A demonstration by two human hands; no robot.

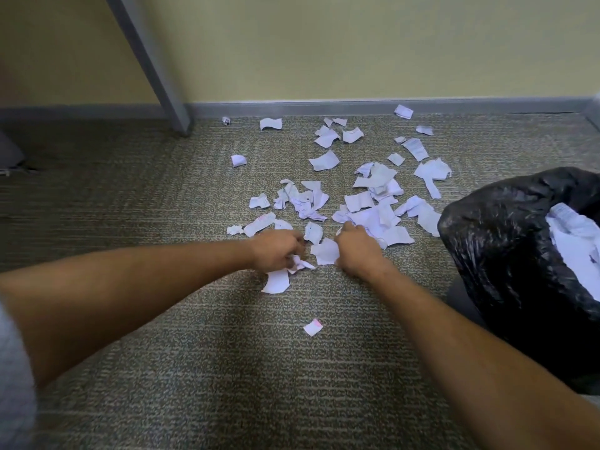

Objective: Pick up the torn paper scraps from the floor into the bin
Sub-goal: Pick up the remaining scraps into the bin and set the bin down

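Several torn white paper scraps (373,190) lie scattered on the carpet between me and the wall. My left hand (276,251) is down at the near edge of the pile, fingers curled round a crumpled scrap (300,264). My right hand (357,248) reaches into the thicker heap, its fingers curled into the scraps there. A flat scrap (325,251) lies between the two hands. One small scrap (312,327) sits alone closer to me. The bin (506,241), lined with a black bag, stands at the right and holds white paper.
A grey metal leg (168,92) slants down to the carpet at the back left. A grey baseboard (357,107) runs along the yellow wall. A dark object (11,154) sits at the far left edge. Bare carpet (227,384) spreads out in front of me.
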